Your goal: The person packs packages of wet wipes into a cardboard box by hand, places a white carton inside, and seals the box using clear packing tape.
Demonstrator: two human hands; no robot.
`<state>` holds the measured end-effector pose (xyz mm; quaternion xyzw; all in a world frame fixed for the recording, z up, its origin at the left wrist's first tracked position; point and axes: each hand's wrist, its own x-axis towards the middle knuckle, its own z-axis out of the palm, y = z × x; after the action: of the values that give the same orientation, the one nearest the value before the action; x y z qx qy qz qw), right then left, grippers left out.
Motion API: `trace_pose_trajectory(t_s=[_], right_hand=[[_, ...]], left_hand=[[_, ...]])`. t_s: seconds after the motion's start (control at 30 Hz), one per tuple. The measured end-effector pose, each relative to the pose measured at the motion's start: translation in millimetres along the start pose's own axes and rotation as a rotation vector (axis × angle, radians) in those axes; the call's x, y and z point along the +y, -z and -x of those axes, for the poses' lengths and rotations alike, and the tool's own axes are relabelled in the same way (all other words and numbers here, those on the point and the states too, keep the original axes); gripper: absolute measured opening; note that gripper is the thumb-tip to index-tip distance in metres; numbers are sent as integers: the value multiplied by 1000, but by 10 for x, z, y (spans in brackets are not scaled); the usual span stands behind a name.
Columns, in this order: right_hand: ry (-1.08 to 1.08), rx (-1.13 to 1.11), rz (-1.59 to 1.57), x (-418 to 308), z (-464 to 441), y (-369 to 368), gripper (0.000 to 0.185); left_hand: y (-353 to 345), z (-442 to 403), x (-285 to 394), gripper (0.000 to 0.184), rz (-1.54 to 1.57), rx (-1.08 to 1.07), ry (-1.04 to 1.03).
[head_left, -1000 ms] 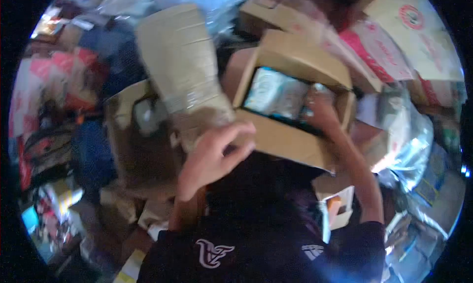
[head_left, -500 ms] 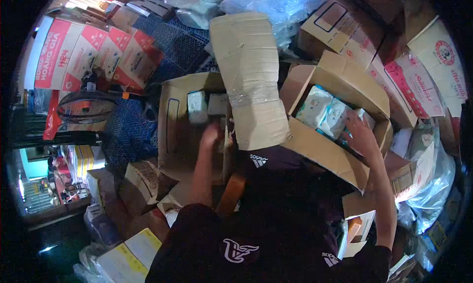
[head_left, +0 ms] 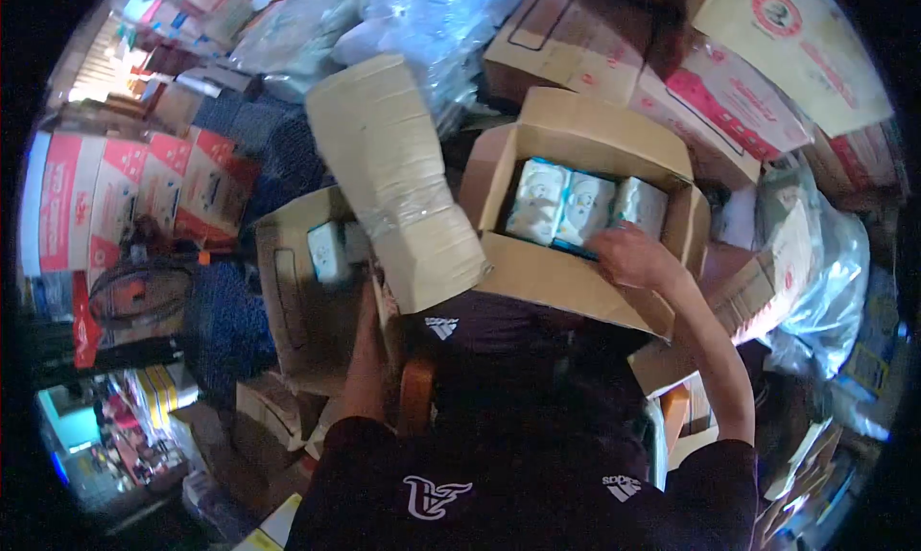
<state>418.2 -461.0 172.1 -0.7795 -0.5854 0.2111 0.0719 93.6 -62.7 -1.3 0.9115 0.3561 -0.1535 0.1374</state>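
Note:
My right hand is at the near side of an open cardboard box. Its fingers are curled by the white-and-teal packs inside; whether they grip one is hidden. A third pack stands to the right in the same box. My left hand reaches into a second open box, with its fingers out of sight behind cardboard. Beyond it in that box sits a white pack. A long folded cardboard piece lies between the boxes, over the left one's edge.
Clear plastic bags are heaped at the back. Red-and-white cartons line the left, near a dark round mesh frame. More cartons are stacked at the back right. A bulging plastic bag stands on the right.
The view has turned, so the boxes appear further left. My right hand has gone from spread fingers over the packs to curled fingers at the box's near side. My left hand is now more hidden.

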Motion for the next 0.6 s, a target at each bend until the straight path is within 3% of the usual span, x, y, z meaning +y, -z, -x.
trace_pose_trajectory(t_s=[0.2, 0.3, 0.4, 0.43, 0.5, 0.6], right_hand=[[79, 190, -27, 136, 97, -127, 23], [-31, 118, -51, 135, 97, -102, 22], [-29, -12, -42, 114, 53, -55, 22], [10, 23, -78, 115, 38, -45, 23], [82, 94, -149, 119, 14, -25, 24], [69, 162, -294, -128, -4, 440, 27]], left_hand=[[461, 335, 196, 64, 428, 250, 162], [1084, 498, 354, 70, 693, 372, 172], [1814, 598, 470, 85, 666, 219, 175], [1903, 598, 426, 88, 484, 401, 184], [2157, 646, 550, 94, 402, 658, 179], [2725, 789, 1093, 95, 567, 854, 104]])
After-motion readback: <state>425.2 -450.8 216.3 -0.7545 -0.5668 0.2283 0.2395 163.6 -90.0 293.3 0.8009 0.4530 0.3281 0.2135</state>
